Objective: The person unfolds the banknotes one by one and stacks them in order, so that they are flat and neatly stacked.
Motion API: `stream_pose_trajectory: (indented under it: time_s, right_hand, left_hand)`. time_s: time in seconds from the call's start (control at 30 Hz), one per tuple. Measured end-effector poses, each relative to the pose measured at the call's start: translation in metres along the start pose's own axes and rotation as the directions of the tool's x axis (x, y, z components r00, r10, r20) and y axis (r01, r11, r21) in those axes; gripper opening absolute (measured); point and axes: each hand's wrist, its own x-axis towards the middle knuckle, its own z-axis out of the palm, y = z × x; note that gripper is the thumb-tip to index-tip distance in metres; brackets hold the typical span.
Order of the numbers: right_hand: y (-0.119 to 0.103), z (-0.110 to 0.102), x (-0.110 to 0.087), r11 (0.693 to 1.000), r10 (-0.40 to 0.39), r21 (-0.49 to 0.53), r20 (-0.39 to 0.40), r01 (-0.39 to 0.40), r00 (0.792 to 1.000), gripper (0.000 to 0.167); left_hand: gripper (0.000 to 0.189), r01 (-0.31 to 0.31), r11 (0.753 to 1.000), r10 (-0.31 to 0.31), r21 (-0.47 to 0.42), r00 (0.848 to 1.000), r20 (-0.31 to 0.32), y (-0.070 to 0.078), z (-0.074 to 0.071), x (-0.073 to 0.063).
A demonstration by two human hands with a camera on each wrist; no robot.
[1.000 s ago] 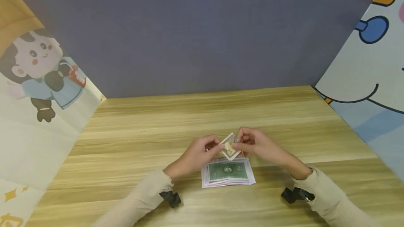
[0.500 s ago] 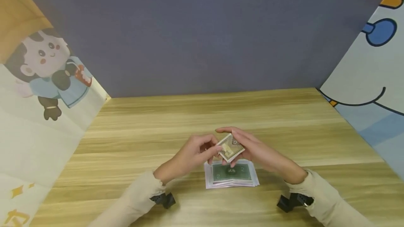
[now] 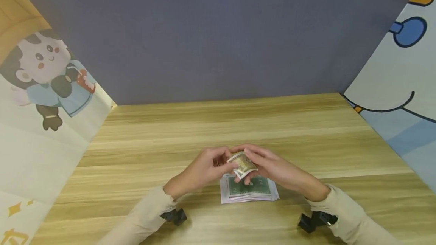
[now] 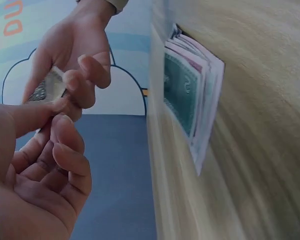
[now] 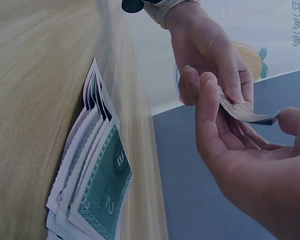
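A small yellow-brown banknote (image 3: 246, 166), bowed in the middle, is held between both hands over a pile of notes. My left hand (image 3: 201, 169) pinches its left corner between thumb and fingers. From the other side, my right hand (image 3: 276, 167) holds the note, thumb on its far edge and fingers beneath. The right wrist view shows the banknote (image 5: 240, 112) curving from the left thumb to the right thumb tip. Below lies the banknote stack (image 3: 250, 190), a green note marked 2 on top and pale pinkish edges underneath; the right fingertips overlap its back edge in the head view.
The wood-grain table (image 3: 163, 131) extends around the stack. A grey panel (image 3: 218, 37) stands behind it, with cartoon-printed panels on the left (image 3: 30, 143) and right (image 3: 385, 86). Dark wrist cameras (image 3: 175, 216) sit under both sleeves.
The right hand has gone from pinching the note's right corner to spreading along it, fingers underneath. The note has become more bowed, and both hands have shifted slightly left.
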Motion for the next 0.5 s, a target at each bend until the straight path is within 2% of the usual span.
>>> stream_pose_trajectory:
  time_s: [0.1,0.27,0.4,0.5]
  right_hand:
    - [-0.005,0.003,-0.001,0.998,0.015,-0.066,-0.031,-0.017,0.999,0.044]
    - [-0.01,0.008,-0.003,0.98,0.023,-0.192,-0.126,-0.047,0.992,0.041]
    - [-0.011,0.009,-0.003,0.968,-0.009,-0.251,-0.161,-0.032,0.987,0.039]
    - [-0.013,0.006,-0.004,0.941,-0.04,-0.337,-0.191,-0.027,0.981,0.039]
  left_hand:
    - [0.013,-0.002,1.0,0.003,-0.021,1.0,0.011,0.004,-0.003,0.0]
    - [0.007,-0.006,0.997,0.009,-0.078,0.999,0.039,0.007,-0.007,-0.002]
    - [0.022,0.008,0.996,-0.004,-0.089,0.999,0.048,0.009,-0.008,-0.002]
    - [0.03,0.027,0.994,-0.022,-0.106,0.998,0.055,0.01,-0.01,-0.002]
